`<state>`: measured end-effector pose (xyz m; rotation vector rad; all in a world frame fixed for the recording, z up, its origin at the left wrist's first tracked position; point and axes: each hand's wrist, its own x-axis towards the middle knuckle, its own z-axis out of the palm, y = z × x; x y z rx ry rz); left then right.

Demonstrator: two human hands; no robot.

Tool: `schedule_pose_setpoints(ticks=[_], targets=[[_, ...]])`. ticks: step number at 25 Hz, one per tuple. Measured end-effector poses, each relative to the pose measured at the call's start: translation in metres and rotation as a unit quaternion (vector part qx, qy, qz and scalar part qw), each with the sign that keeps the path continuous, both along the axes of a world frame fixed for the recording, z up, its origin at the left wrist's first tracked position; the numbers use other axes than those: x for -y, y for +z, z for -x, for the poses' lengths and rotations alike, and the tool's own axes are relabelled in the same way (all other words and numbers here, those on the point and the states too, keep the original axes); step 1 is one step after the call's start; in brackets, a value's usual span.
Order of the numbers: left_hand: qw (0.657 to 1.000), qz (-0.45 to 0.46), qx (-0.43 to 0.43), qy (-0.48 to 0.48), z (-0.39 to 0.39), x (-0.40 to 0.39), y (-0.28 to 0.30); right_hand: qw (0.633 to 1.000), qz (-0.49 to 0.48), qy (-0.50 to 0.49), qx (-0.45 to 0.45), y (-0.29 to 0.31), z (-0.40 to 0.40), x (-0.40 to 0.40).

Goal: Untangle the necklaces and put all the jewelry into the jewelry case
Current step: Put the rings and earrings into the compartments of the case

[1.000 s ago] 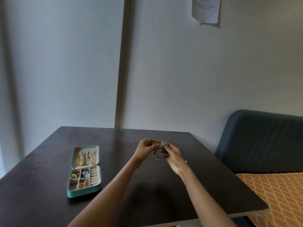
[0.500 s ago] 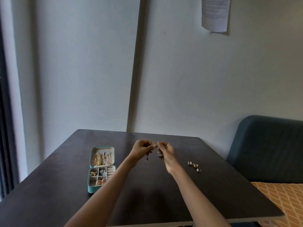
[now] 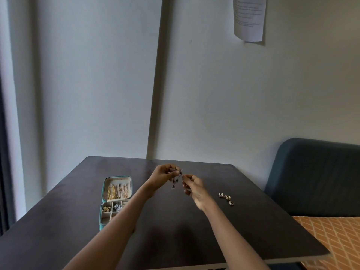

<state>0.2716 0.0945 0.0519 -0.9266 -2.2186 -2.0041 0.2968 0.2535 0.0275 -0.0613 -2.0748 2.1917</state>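
Above the middle of the dark table (image 3: pixel 175 230), my left hand (image 3: pixel 162 177) and my right hand (image 3: pixel 193 189) both pinch a small dark tangled piece of jewelry (image 3: pixel 176 181) whose little pendants dangle between them. The teal jewelry case (image 3: pixel 115 201) lies open at the left, with gold chains in its lid and small pieces in its compartments; my left forearm hides its near right corner. Several small rings (image 3: pixel 226 198) lie on the table to the right of my right hand.
A dark blue upholstered backrest (image 3: pixel 315 178) and an orange patterned cushion (image 3: pixel 335 236) are at the right of the table. A sheet of paper (image 3: pixel 249 18) hangs on the wall above. The table's near edge runs across the bottom right.
My hands have drawn slightly apart, and the jewelry now stretches and dangles between them. The view has shifted, so the case and the rings sit further right in the frame.
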Motion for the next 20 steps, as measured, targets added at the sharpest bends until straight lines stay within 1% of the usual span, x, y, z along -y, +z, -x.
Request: schedule_pose_setpoints(ticks=[3,5,7,9,14,20], targets=[[0.999,-0.016,0.028,0.025,-0.002,-0.005,-0.001,0.997,-0.07,0.025,0.001,-0.004,-0.002,-0.001],[0.999,-0.016,0.036,0.038,-0.002,-0.007,-0.002,0.997,-0.07,0.0,-0.029,-0.002,-0.003,-0.001],[0.998,-0.009,0.038,0.047,-0.002,-0.008,-0.003,0.995,-0.054,-0.042,-0.079,0.004,-0.004,-0.003],[0.998,-0.001,0.037,0.052,-0.002,-0.008,0.0,0.99,-0.066,-0.041,-0.12,0.01,-0.004,-0.006],[0.996,0.001,0.034,0.08,-0.002,-0.006,0.007,0.984,-0.103,-0.002,-0.145,0.017,-0.004,-0.007],[0.995,-0.002,0.027,0.094,-0.003,0.0,0.011,0.976,-0.122,-0.036,-0.176,0.018,-0.001,0.008]])
